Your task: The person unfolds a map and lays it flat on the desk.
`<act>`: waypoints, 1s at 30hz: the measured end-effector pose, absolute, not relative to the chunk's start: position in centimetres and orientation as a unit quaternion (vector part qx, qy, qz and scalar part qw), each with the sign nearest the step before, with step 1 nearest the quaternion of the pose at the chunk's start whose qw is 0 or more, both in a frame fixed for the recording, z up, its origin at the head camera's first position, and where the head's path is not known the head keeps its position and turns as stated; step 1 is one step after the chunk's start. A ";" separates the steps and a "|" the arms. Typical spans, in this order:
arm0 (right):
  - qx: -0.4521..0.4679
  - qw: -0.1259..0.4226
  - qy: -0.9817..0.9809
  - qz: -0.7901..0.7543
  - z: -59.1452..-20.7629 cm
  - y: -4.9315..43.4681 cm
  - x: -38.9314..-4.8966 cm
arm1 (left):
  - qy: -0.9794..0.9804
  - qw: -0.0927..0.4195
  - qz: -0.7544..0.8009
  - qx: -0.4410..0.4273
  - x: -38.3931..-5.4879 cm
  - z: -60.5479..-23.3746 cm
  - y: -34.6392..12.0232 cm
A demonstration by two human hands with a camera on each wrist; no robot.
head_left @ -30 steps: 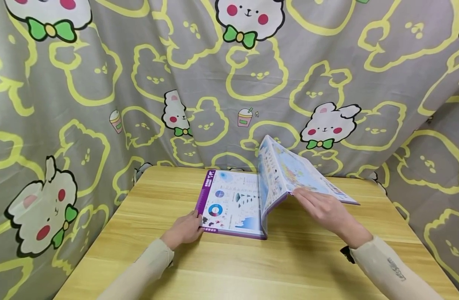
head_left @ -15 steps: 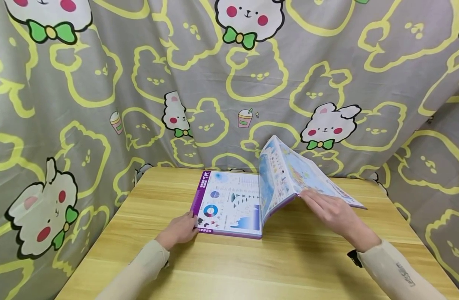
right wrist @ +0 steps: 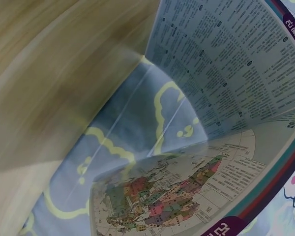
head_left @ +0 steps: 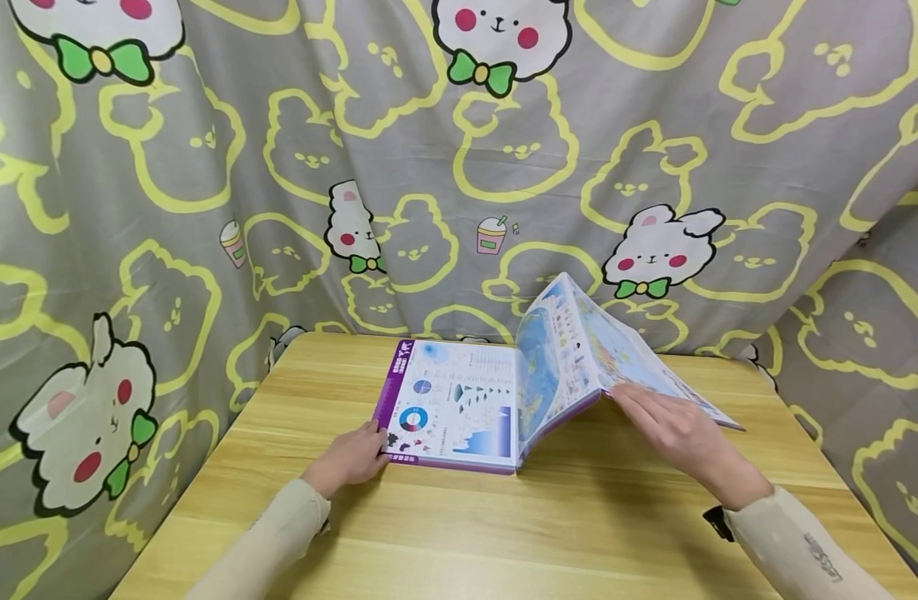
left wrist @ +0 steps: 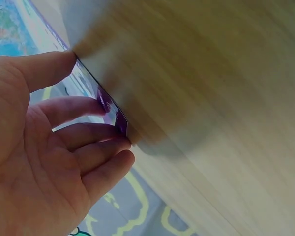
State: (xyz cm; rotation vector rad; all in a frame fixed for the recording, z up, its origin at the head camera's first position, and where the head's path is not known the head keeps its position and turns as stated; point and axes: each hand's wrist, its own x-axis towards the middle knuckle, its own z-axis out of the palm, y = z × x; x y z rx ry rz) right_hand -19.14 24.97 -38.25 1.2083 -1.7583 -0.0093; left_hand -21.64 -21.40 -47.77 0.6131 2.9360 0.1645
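Note:
A folding laminated map (head_left: 429, 433) with purple edging lies partly opened on the table. Its left panel, printed with charts, is flat. The middle panel (head_left: 540, 358) tilts up to a peaked fold, and a panel with a coloured world map (head_left: 627, 354) slopes down to the right. My left hand (head_left: 351, 457) holds the near left corner; in the left wrist view, thumb and fingers meet its edges. My right hand (head_left: 676, 425) grips the near end of the raised fold, thumb hidden beneath. The right wrist view shows the printed underside (right wrist: 226, 64), but no hand.
The wooden table (head_left: 459, 533) ends at the back against a grey curtain (head_left: 429, 150) with cartoon animals. Curtain also hangs at both sides. The raised fold stands close in front of the back curtain.
The flat panel has slid a little left with my left hand. My right hand has moved slightly right, widening the spread, and more of the middle panel shows.

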 end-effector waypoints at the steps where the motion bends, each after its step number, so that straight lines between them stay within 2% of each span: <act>1: 0.495 0.485 -0.721 -0.004 -38.3 25.1 -19.1 | 0.976 0.070 0.053 0.202 -21.7 -47.8 -21.5; 13: 0.494 0.487 -0.720 0.010 -38.9 25.9 -19.0 | 0.976 0.086 0.064 0.188 -21.7 -47.6 -22.2; 30: 0.476 0.483 -0.735 0.011 -40.0 26.9 -18.6 | 0.976 0.075 0.072 0.189 -21.7 -47.8 -22.8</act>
